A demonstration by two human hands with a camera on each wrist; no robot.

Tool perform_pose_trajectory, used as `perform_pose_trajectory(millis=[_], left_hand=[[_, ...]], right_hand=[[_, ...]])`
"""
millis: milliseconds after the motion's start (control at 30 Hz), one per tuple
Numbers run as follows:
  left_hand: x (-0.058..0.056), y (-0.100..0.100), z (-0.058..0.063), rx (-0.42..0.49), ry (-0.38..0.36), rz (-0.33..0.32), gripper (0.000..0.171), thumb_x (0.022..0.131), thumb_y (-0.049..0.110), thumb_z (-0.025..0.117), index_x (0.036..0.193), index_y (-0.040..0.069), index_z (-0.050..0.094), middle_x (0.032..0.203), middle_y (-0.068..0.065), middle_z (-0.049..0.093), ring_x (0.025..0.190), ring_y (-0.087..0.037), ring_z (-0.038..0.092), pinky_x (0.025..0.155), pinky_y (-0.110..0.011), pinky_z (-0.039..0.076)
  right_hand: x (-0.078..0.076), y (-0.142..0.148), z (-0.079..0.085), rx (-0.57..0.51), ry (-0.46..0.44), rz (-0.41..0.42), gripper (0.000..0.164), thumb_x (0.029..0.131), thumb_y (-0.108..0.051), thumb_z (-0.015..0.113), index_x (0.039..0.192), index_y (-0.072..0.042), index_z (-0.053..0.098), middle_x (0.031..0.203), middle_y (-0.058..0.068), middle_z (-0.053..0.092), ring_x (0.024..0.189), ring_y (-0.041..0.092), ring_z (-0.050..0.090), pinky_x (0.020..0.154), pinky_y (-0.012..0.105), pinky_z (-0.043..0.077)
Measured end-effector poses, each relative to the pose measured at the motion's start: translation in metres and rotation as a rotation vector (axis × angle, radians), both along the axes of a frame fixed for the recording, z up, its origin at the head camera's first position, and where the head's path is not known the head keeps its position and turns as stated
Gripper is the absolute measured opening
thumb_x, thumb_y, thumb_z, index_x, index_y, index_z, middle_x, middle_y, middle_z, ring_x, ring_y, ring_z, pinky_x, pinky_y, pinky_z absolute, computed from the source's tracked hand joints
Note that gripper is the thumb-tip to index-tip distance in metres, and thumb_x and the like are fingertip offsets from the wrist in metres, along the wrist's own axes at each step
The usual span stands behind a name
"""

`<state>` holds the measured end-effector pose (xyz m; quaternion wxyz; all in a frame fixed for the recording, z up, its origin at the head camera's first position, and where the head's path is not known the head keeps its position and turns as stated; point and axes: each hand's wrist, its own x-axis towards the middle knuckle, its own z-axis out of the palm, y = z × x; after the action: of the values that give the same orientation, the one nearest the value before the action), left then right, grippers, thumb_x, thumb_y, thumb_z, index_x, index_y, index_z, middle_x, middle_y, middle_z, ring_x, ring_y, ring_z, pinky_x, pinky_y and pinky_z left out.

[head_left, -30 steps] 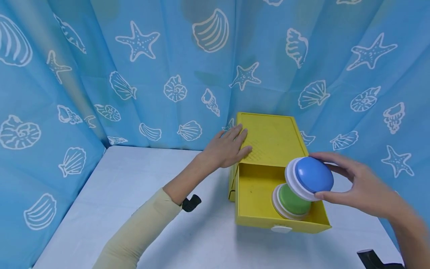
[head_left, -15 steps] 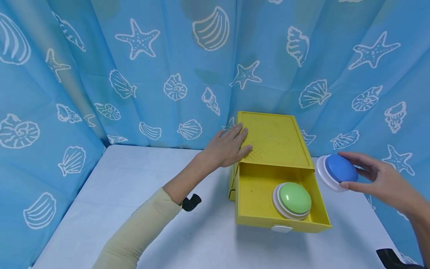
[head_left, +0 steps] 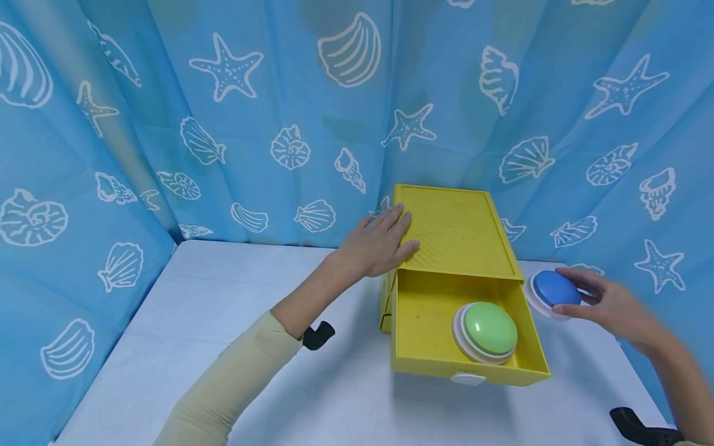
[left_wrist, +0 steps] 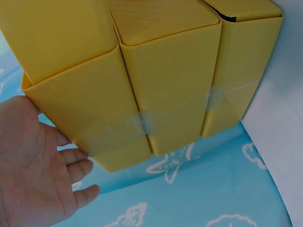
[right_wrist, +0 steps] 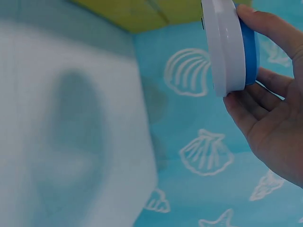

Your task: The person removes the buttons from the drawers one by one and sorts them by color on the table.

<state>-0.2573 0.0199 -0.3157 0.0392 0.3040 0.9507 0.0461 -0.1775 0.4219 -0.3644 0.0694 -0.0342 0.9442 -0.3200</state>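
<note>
Blue cloth (head_left: 290,62) with white shells hangs behind a white counter (head_left: 262,279). The right hand (head_left: 616,313) holds a round blue button (head_left: 553,288), with the thumb on the near side. The button is just right of the yellow box (head_left: 457,232), beside the front right corner of its top. From the right hand, it lies on the side toward the box, and its white rim shows on that side too. It is round, so no way across is longer. I cannot tell if it touches the counter. Far from it, the left hand (head_left: 376,244) rests, fingers straight, on the box's top left edge. At the box's front, a yellow drawer (head_left: 421,316) sticks out with a green button (head_left: 491,328) inside.
</note>
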Motion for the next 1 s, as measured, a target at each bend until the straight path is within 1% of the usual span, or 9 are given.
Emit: perform_pose_trajectory(millis=[67, 167, 467, 700, 900, 1000], left_hand=[[0.000, 0.000, 0.000, -0.004, 0.004, -0.003, 0.066, 0.096, 0.054, 0.015, 0.149, 0.015, 0.007, 0.154, -0.003, 0.003, 0.139, -0.017, 0.003, 0.110, -0.042, 0.009], [0.001, 0.000, 0.000, -0.002, -0.002, -0.002, 0.066, 0.096, 0.054, 0.015, 0.149, 0.015, 0.007, 0.154, -0.003, 0.003, 0.139, -0.017, 0.003, 0.110, -0.042, 0.009], [0.004, -0.001, 0.000, -0.005, 0.004, -0.007, 0.066, 0.097, 0.053, 0.016, 0.149, 0.014, 0.007, 0.154, -0.003, 0.003, 0.139, -0.017, 0.003, 0.109, -0.043, 0.010], [0.005, -0.002, 0.000, -0.001, 0.003, -0.014, 0.066, 0.097, 0.053, 0.016, 0.149, 0.015, 0.007, 0.154, -0.003, 0.003, 0.139, -0.017, 0.003, 0.110, -0.042, 0.009], [0.007, -0.003, -0.001, -0.002, 0.008, -0.016, 0.066, 0.096, 0.054, 0.016, 0.149, 0.015, 0.007, 0.154, -0.003, 0.003, 0.139, -0.017, 0.003, 0.110, -0.042, 0.009], [0.009, -0.003, 0.000, -0.006, 0.018, -0.025, 0.065, 0.097, 0.053, 0.015, 0.149, 0.014, 0.008, 0.154, -0.003, 0.003, 0.139, -0.017, 0.003, 0.110, -0.042, 0.010]], right_hand=[[-0.001, 0.002, -0.008, -0.001, -0.018, -0.001, 0.086, 0.079, -0.038, 0.071, 0.143, -0.002, 0.028, 0.138, 0.030, 0.029, 0.115, 0.053, 0.036, 0.079, 0.054, 0.046], [-0.004, 0.002, -0.018, -0.008, -0.039, 0.002, 0.088, 0.078, -0.041, 0.071, 0.144, -0.003, 0.027, 0.139, 0.029, 0.029, 0.116, 0.053, 0.035, 0.080, 0.054, 0.046], [-0.012, 0.008, -0.046, -0.044, -0.084, -0.006, 0.092, 0.077, -0.042, 0.071, 0.145, -0.004, 0.022, 0.139, 0.029, 0.026, 0.116, 0.054, 0.033, 0.080, 0.055, 0.045], [-0.017, 0.014, -0.065, -0.066, -0.151, -0.053, 0.099, 0.076, -0.044, 0.071, 0.147, -0.003, 0.016, 0.141, 0.031, 0.022, 0.119, 0.054, 0.029, 0.085, 0.057, 0.040], [-0.017, 0.017, -0.083, -0.070, -0.184, -0.090, 0.103, 0.075, -0.049, 0.070, 0.147, -0.003, 0.014, 0.142, 0.031, 0.019, 0.119, 0.053, 0.027, 0.087, 0.060, 0.037], [-0.016, 0.018, -0.090, -0.084, -0.198, -0.094, 0.101, 0.077, -0.048, 0.069, 0.146, -0.001, 0.012, 0.142, 0.032, 0.019, 0.119, 0.053, 0.027, 0.088, 0.061, 0.035]])
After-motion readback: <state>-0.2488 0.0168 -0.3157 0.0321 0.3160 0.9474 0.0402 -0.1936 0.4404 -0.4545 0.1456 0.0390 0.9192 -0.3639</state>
